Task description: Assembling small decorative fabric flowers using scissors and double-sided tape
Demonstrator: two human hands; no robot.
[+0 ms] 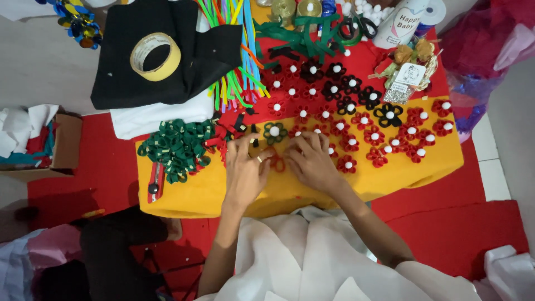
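Two bare hands meet over a yellow felt board point(200, 195) in the head view. The left hand point(244, 167) lies palm down with its fingers spread and curled forward, the right hand point(313, 161) beside it likewise, and the fingertips of both close in on a red ribbon loop piece point(277, 161) lying on the felt between them; whether they actually pinch it cannot be told.

Just beyond the fingertips sits a green ribbon flower with a white bead centre point(275, 131). To the right of the right hand spread rows of red ribbon flowers point(379, 146), each with a white bead, and farther off lie black ribbon flowers point(345, 89). To the left of the left hand lies a heap of green ribbon loops point(179, 146), with a utility knife point(155, 183) near it at the board's edge. Well beyond the left hand rests a roll of tape point(155, 56) on black cloth point(117, 83), next to coloured pipe cleaners point(237, 72).
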